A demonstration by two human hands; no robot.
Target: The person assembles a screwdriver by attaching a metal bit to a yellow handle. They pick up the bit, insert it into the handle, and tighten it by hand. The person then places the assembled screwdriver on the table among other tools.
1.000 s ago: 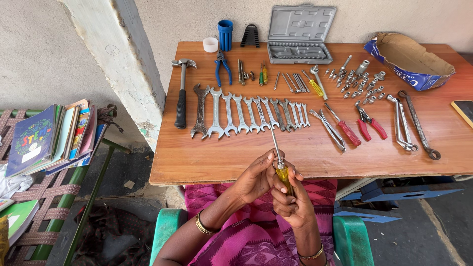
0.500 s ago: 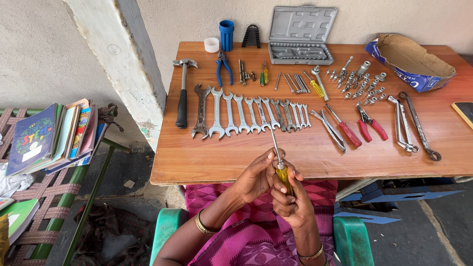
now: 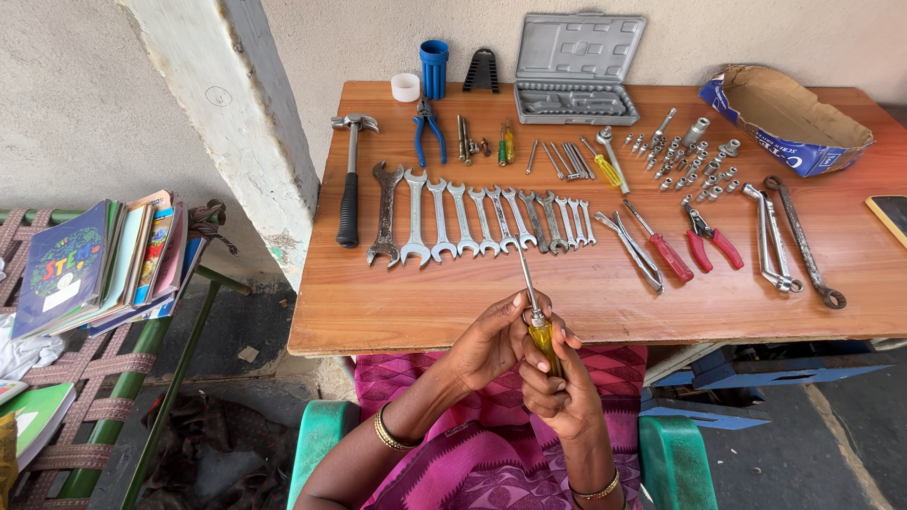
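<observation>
A screwdriver (image 3: 535,312) with a yellow handle and a long metal shaft points away from me, held above my lap at the near edge of the wooden table (image 3: 453,302). My right hand (image 3: 557,387) wraps the yellow handle from below. My left hand (image 3: 491,340) grips it from the left, fingers at the top of the handle. Just beyond the shaft's tip lies a row of several open-end spanners (image 3: 482,219), largest at the left.
On the table lie a hammer (image 3: 350,179), blue pliers (image 3: 427,127), red pliers (image 3: 710,241), a red-handled screwdriver (image 3: 661,246), loose sockets (image 3: 685,156), long wrenches (image 3: 789,236), an open grey tool case (image 3: 576,71) and a torn cardboard box (image 3: 789,118). Books (image 3: 94,264) are stacked at the left.
</observation>
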